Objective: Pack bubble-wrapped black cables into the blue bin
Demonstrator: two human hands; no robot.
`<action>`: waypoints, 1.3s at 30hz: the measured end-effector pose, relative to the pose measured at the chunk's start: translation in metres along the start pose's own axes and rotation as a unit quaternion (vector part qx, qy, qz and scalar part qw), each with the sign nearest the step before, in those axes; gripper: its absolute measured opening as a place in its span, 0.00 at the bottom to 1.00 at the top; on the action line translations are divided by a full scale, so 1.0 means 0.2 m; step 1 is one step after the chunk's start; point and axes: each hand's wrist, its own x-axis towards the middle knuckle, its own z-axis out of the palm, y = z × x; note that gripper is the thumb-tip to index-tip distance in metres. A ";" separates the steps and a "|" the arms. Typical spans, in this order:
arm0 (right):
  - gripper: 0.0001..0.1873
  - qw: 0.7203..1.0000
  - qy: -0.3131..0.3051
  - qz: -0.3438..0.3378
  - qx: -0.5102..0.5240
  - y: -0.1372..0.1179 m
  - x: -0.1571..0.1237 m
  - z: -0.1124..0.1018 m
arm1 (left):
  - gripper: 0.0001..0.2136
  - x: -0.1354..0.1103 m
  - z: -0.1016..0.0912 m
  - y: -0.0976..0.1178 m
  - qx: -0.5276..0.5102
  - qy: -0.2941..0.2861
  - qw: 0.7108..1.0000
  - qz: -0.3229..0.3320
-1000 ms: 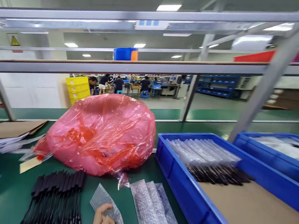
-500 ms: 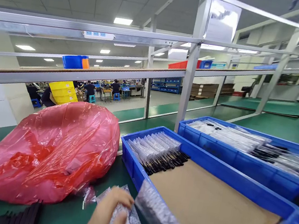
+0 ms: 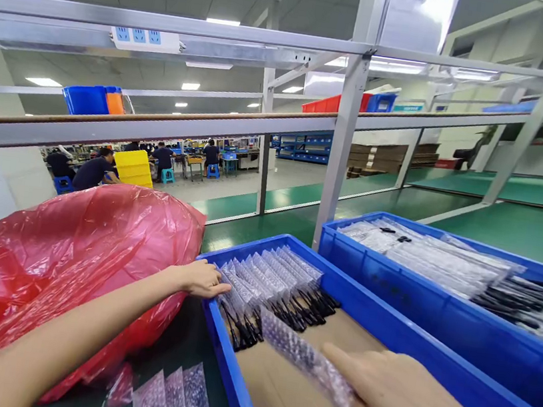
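My right hand [image 3: 390,395] is closed on one bubble-wrap pouch [image 3: 305,356], held slanting over the cardboard-lined part of a blue bin [image 3: 235,373]. At the bin's left corner, my left hand [image 3: 205,280] reaches over the rim, its fingers bent together against the end of a row of bubble-wrapped pieces [image 3: 266,277]. Black cable-like ends [image 3: 304,308] stick out of that row toward me. Several bubble-wrap pouches [image 3: 176,399] lie fanned on the green tabletop, left of the bin. Whether the left fingers pinch a pouch is hidden.
A large red plastic bag [image 3: 92,259] bulges on the left, behind my left forearm. Another blue bin [image 3: 383,273], holding clear-bagged black parts, stands at the right back. A metal upright [image 3: 345,140] rises behind the bins. People sit at far benches.
My left hand has moved from the loose pouches on the table up to the bin's left corner. My right hand has brought its pouch over the bin. The row in the bin now reaches nearer.
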 end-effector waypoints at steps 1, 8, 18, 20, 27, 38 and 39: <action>0.07 0.999 -0.035 -0.022 -0.007 -0.03 0.06 0.00 | 0.28 0.01 0.00 0.00 -0.007 -0.019 1.000 -0.004; 0.06 0.983 -0.151 -0.089 -0.056 -0.23 0.44 0.14 | 0.22 0.08 -0.07 -0.01 -0.063 -0.097 0.993 -0.009; 0.13 0.982 -0.178 -0.069 -0.017 -0.36 0.72 0.33 | 0.13 0.16 -0.08 -0.06 -0.088 -0.111 0.989 -0.032; 0.12 0.979 -0.191 -0.069 -0.016 -0.39 0.75 0.36 | 0.11 0.14 -0.07 -0.08 -0.085 -0.104 0.991 -0.022; 0.10 0.978 -0.194 -0.067 -0.029 -0.34 0.78 0.41 | 0.06 0.14 -0.07 -0.10 0.014 -0.032 0.998 0.055; 0.07 0.975 -0.189 -0.077 -0.083 -0.43 0.91 0.55 | 0.07 0.25 0.01 -0.11 0.070 -0.021 0.991 0.115; 0.08 0.976 -0.185 -0.076 -0.089 -0.44 0.93 0.56 | 0.07 0.25 0.01 -0.11 0.066 -0.018 0.992 0.110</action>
